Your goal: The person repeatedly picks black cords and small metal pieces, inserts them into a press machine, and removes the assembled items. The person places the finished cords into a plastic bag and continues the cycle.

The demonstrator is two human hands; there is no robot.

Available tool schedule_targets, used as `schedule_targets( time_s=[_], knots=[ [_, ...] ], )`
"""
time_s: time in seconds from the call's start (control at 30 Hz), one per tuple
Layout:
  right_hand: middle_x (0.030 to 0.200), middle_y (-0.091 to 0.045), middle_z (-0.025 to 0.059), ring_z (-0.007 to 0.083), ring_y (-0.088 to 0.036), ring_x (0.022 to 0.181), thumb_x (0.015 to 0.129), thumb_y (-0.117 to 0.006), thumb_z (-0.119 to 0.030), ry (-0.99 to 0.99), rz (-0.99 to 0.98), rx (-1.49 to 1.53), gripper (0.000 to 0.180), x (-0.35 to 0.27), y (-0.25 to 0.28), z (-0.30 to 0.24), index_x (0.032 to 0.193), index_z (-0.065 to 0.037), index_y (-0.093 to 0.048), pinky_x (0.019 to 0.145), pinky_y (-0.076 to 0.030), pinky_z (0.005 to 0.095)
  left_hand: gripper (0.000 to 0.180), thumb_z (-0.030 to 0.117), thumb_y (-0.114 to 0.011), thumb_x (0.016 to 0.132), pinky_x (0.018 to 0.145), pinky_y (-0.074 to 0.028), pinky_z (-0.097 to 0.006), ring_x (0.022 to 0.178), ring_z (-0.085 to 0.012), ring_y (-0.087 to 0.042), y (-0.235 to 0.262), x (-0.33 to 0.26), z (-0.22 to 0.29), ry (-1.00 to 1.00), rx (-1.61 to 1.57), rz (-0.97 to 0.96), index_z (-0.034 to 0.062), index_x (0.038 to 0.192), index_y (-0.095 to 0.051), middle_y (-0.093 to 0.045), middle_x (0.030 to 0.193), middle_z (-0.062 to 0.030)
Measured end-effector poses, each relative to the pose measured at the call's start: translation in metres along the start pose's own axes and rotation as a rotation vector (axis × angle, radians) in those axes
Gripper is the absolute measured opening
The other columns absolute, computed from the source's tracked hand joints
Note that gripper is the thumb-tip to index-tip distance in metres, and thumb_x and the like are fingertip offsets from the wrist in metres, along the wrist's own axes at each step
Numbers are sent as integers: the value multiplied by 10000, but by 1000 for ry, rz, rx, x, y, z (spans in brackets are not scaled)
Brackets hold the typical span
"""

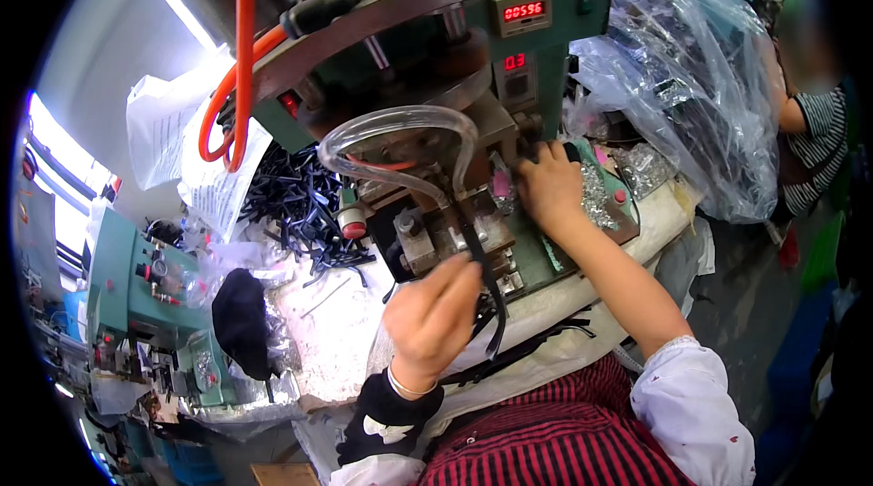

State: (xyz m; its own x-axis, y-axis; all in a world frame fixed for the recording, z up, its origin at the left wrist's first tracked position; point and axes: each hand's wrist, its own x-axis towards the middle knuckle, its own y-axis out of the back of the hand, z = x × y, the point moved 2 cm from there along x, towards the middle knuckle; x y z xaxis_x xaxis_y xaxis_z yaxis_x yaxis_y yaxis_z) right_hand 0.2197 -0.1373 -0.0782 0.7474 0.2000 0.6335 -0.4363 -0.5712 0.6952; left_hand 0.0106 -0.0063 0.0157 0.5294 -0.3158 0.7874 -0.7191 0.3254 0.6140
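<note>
My left hand is closed in a pinch in front of the machine's metal die block. Its fingertips meet a narrow black strip, which runs down from the block and hangs past its front edge. My right hand is beyond it to the right, fingers bent downward beside the block. Small shiny metal pieces lie in a tray by that hand. What the right fingertips hold, if anything, is hidden. Over the die block arches a clear plastic tube of the green press.
A heap of black strips lies left of the press, beside a red push button. More black strips lie along the front edge. Clear plastic sheeting covers the back right. Another person is at the far right. An orange hose hangs upper left.
</note>
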Motion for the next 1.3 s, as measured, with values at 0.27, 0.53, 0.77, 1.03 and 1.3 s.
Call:
schedule_targets(
  time_s=[0.27, 0.53, 0.77, 1.03, 1.3],
  knots=[
    [869, -685, 139, 320, -641, 831, 832, -680, -50, -61, -47, 316, 110, -63, 86, 70, 942, -41, -681, 757, -498, 423, 905, 139, -845, 700, 950, -509, -402, 1094, -379, -616, -69, -126, 1, 922, -84, -210, -28, 1455, -375, -588, 1265, -242],
    [930, -712, 97, 162, -665, 867, 900, -685, -34, -329, -83, 598, 138, -69, 70, 74, 1029, 15, -673, 808, -512, 297, 808, 124, -829, 715, 906, -511, -428, 1054, -382, -609, -64, -105, -39, 815, -147, -235, 11, 1420, -451, -608, 1157, -197],
    [979, -696, 41, 118, -626, 934, 905, -679, 12, -374, -28, 715, 108, -128, 132, 88, 1005, 28, -717, 855, -483, 260, 94, 63, -728, 701, 717, -455, -409, 823, -280, -562, -17, -147, -111, 475, 355, -344, 102, 786, -741, -597, 819, -50],
    [1000, -707, 123, 247, -681, 889, 809, -747, -14, -29, -74, 926, 271, -62, 120, -20, 1076, -11, -701, 810, -528, 336, 58, 68, -673, 755, 774, -467, -414, 901, -304, -571, -39, -187, -126, 339, 322, -492, 77, 810, -689, -622, 909, -69],
    [1096, -675, 78, 110, -637, 990, 882, -689, 34, -453, -149, 1431, 415, -83, 106, -42, 1275, 37, -554, 891, -495, 245, 221, 84, -598, 1004, 658, -458, -225, 790, -88, -642, 0, -155, -84, 1063, -400, -37, 33, 1216, -637, -733, 923, -65]
  ],
)
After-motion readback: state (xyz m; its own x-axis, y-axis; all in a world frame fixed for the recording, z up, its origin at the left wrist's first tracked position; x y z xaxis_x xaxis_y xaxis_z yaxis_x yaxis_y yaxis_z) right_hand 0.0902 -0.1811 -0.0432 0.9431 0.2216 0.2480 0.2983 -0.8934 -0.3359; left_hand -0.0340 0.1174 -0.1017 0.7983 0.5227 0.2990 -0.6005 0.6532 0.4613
